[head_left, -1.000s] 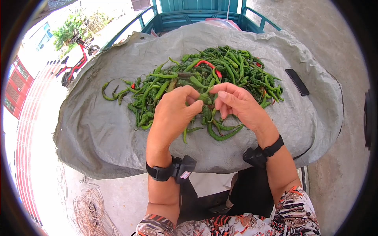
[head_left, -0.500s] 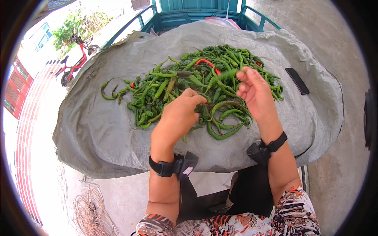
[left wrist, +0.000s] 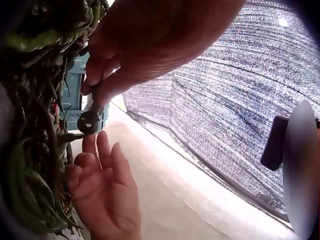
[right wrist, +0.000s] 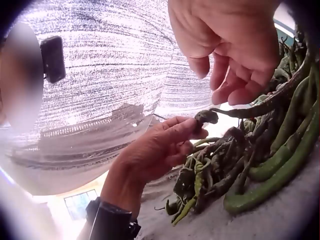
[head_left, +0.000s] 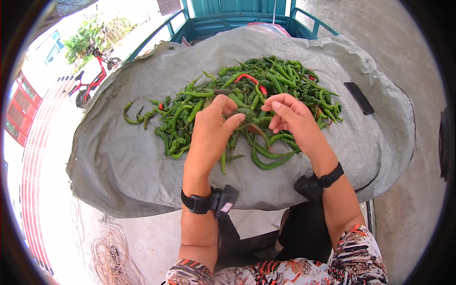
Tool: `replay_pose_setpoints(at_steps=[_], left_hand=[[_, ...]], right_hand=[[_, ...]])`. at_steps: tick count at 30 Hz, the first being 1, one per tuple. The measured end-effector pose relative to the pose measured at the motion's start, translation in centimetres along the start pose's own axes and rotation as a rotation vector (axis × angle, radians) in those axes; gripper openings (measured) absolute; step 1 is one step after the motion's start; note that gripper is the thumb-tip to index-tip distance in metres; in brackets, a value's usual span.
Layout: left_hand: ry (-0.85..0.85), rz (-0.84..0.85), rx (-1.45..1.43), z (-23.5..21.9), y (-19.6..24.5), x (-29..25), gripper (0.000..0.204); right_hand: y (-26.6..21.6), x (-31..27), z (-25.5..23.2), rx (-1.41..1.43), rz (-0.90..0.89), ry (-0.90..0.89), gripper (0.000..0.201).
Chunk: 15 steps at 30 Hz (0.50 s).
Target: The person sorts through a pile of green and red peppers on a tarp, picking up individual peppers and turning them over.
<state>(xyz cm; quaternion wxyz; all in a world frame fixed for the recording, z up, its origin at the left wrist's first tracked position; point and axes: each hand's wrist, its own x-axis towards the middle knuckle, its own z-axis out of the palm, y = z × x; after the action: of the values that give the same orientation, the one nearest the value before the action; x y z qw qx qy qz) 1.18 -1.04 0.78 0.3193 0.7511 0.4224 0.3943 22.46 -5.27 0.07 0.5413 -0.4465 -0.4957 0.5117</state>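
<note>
Green peppers (head_left: 280, 76) lie heaped on a grey sheet (head_left: 123, 161), with a red pepper (head_left: 247, 76) on top. Over the heap's near side, my left hand (head_left: 209, 130) pinches a small, dark green, crumpled pepper (right wrist: 206, 117) between thumb and fingers. Just right of it is my right hand (head_left: 299, 124), palm side showing and fingers loosely bent. In the left wrist view my right hand (left wrist: 107, 195) has its fingertips close below the held pepper (left wrist: 90, 119), and no pepper shows in its grasp.
A black phone (head_left: 358, 98) lies on the sheet, right of the heap. Behind stands a teal metal cart frame (head_left: 232, 20). A red bicycle (head_left: 92, 78) is at the back left, and tangled cord (head_left: 114, 254) lies on the ground at lower left.
My right hand has come back left and down toward my left hand, without the blurred green pepper it held half a second ago. My left hand has lifted slightly from the heap.
</note>
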Motion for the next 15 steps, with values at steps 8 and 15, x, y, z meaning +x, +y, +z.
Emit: replay_pose_setpoints(at_steps=[8, 15], left_hand=[[-0.03, -0.08, -0.277, 0.5, 0.8, 0.1, 0.016], [0.058, -0.054, -0.455, 0.8, 0.2, 0.6, 0.022]], right_hand=[[0.4, -0.6, 1.8, -0.269, -0.067, -0.068, 0.032], [0.4, -0.3, 1.0, -0.124, 0.041, -0.1, 0.028]])
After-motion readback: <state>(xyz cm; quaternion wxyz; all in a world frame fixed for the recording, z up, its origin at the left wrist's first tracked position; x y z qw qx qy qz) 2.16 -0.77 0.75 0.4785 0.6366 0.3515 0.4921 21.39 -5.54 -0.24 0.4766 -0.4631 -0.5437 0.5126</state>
